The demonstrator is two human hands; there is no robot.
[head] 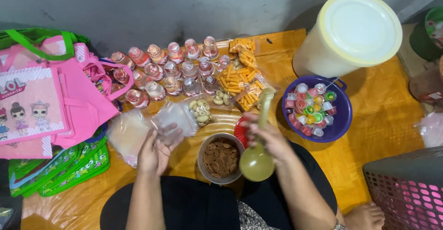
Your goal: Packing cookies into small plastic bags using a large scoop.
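Olive-green plastic ladle point(257, 158) hangs bowl-down in my right hand point(267, 135), whose grip is clenched around its handle, just at three o'clock of the metal bowl of brown biscuits point(220, 158). My left hand point(156, 150) pinches a clear plastic bag point(173, 117) at nine o'clock. I judge the limp bag could fold shut, so biscuits tipped from the ladle spill onto the orange tabletop point(383, 114). A wide swing might knock the purple bowl of jelly cups point(339, 124) at two o'clock.
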